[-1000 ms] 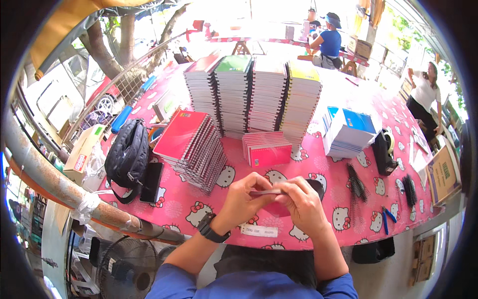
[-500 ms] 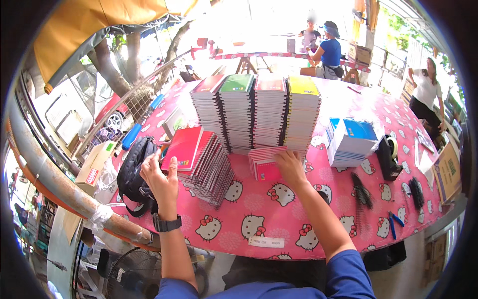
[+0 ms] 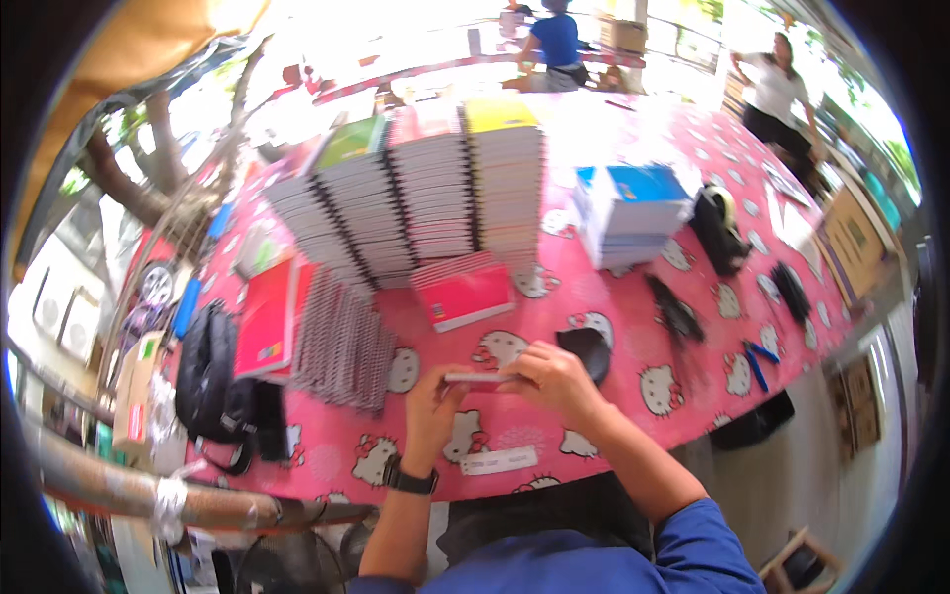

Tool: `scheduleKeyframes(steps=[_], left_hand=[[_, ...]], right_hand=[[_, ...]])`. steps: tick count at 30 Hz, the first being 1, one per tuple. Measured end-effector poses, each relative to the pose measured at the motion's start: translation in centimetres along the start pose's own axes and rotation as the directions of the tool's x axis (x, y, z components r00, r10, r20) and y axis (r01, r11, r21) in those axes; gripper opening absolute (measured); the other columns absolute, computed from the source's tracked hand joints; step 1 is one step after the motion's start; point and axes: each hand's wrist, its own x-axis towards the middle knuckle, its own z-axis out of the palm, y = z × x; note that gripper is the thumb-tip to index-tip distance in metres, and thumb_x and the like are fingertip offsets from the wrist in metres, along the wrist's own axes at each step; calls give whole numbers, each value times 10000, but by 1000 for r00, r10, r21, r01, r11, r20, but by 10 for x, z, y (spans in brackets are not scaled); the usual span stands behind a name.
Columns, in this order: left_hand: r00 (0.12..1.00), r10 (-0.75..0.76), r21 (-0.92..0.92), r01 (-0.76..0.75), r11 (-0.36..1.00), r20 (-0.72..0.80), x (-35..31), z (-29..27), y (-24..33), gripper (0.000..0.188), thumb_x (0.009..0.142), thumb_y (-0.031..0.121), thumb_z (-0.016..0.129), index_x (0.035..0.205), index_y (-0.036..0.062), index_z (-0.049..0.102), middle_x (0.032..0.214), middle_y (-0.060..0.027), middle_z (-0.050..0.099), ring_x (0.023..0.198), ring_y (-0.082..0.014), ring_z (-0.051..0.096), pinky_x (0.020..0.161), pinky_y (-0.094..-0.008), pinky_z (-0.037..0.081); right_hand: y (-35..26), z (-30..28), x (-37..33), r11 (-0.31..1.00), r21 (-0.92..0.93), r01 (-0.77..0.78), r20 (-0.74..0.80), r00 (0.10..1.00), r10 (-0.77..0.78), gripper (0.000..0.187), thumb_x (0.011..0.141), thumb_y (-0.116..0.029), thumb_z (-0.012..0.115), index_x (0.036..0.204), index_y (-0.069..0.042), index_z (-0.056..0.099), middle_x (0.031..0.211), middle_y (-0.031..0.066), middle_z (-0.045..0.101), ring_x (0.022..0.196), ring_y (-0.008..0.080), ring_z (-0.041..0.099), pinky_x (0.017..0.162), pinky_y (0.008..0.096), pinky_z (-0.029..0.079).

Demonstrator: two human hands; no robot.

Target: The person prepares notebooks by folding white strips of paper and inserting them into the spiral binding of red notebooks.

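Observation:
Both my hands hold a small thin notebook (image 3: 479,377), seen edge-on above the front of the table. My left hand (image 3: 432,401) grips its left end, fingers closed, a dark watch on the wrist. My right hand (image 3: 550,376) pinches its right end. Just beyond lies a small stack of pink-red notebooks (image 3: 463,293). To the left leans a stack of red spiral notebooks (image 3: 339,342). Behind stand tall notebook stacks with green (image 3: 351,142), yellow (image 3: 498,116) and reddish covers. The cover of the held notebook is hardly visible.
On the pink patterned tablecloth (image 3: 594,406) sit blue notebooks (image 3: 633,213), a black tape dispenser (image 3: 720,230), black brushes (image 3: 676,309), blue-handled pliers (image 3: 758,366) and a dark round object (image 3: 584,353). A black bag (image 3: 210,371) lies left. Two people (image 3: 556,45) (image 3: 775,94) are farther back.
My right hand has left the small stack with a notebook and come nearer to me. My left hand has moved off the red spiral notebooks and joined it. The view has shifted right.

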Motion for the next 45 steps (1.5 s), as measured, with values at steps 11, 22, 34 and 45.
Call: scheduleKeyframes(steps=[11, 22, 34, 45], left_hand=[[782, 619, 754, -453, 476, 79, -17, 68, 25, 345, 769, 8, 612, 1113, 21, 585, 993, -103, 623, 943, -243, 581, 824, -345, 451], [738, 591, 555, -655, 513, 324, -4, 66, 11, 245, 732, 5, 637, 964, 74, 674, 885, -43, 631, 828, -212, 588, 724, -336, 434], [834, 477, 558, -545, 626, 278, 4, 65, 16, 199, 732, 53, 694, 931, 69, 685, 840, -57, 622, 792, -225, 562, 712, -337, 433], [809, 500, 518, -584, 625, 309, 6, 68, 17, 201, 701, 56, 718, 898, 90, 695, 801, -37, 620, 753, -206, 562, 689, -320, 425]], right_hand=[[8, 31, -55, 639, 640, -426, -20, 822, 569, 129, 834, -45, 613, 955, -2, 598, 813, 66, 611, 760, 120, 583, 673, 267, 475], [141, -116, -118, 521, -390, -759, -464, 651, 601, 192, 750, -145, 697, 893, -30, 638, 872, 142, 621, 835, 313, 598, 759, 398, 470], [50, -76, -67, 953, 35, -299, -96, 949, 301, 130, 825, -17, 593, 949, -21, 633, 898, 96, 616, 801, 196, 602, 686, 299, 480], [33, -50, -66, 931, 173, -321, 55, 947, 316, 126, 764, -57, 676, 882, -48, 633, 835, 70, 579, 749, 214, 587, 668, 317, 486]])
